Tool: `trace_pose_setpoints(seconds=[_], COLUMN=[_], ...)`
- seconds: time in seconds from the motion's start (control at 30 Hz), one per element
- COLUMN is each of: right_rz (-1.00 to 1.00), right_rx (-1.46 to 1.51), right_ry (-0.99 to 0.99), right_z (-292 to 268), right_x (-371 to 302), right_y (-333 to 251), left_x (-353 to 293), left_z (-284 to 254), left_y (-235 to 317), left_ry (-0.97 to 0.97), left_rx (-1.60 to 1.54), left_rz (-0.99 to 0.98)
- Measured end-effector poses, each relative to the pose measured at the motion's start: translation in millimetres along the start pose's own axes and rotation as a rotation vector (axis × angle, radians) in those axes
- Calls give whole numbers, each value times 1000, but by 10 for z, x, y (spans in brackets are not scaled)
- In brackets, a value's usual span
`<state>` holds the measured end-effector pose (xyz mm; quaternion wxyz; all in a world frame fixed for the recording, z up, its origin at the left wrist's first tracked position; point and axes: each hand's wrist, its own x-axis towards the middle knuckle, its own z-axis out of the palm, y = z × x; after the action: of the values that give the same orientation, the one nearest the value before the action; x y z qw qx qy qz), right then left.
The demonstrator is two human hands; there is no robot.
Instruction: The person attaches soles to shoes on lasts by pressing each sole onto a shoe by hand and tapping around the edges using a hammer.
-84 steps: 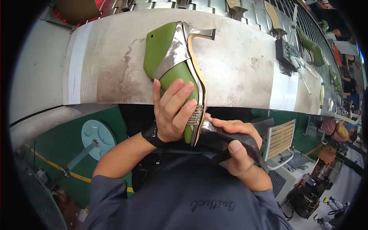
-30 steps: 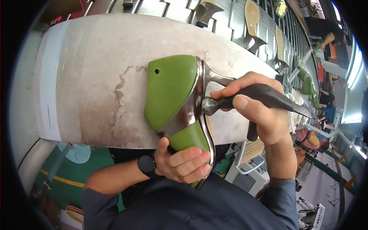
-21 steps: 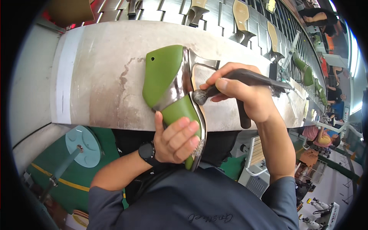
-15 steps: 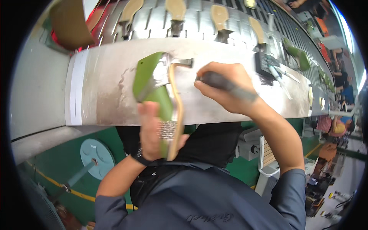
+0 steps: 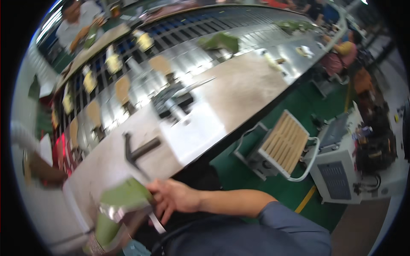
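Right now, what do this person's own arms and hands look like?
The right hand wears no glove, and the right forearm is bare up to a short, dark blue-grey shirt sleeve. The left hand can't be made out in this blurred view.

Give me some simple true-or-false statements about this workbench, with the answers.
1. The hammer lies on the bench. True.
2. The right hand is gripping the hammer. False: it is at the shoe.
3. The last inside the shoe is red. False: it is green.
4. The slatted wooden panel is right of the hammer in the picture. True.
5. The floor beside the bench is white. False: it is green.
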<state>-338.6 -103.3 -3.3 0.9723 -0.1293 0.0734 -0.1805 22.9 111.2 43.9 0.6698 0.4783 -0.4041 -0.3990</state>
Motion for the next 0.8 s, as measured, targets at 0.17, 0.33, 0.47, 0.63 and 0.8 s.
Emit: trace_pose_setpoints(seconds=[0.17,0.33,0.47,0.63,0.8], right_rz=[-161,-709,-1072,-935,-555], right_rx=[-384,-462,-979,-1525,-1723], right_ry=[8,476,643,1095,1340], right_z=[317,757,660,147,-919], right_x=[-817,-1388,-1140,-331,22], right_y=[-253,-1174,-2507,-4156,-4927], left_x=[538,1369,2174,3973,5915], left_z=[1195,1869,1831,2102,3040], left_y=[215,-273,-487,-690,-1659], left_ry=[-20,-212,-242,-292,-467], left_rx=[-71,204,384,645,985], left_rz=[-256,-173,-133,-117,-37])
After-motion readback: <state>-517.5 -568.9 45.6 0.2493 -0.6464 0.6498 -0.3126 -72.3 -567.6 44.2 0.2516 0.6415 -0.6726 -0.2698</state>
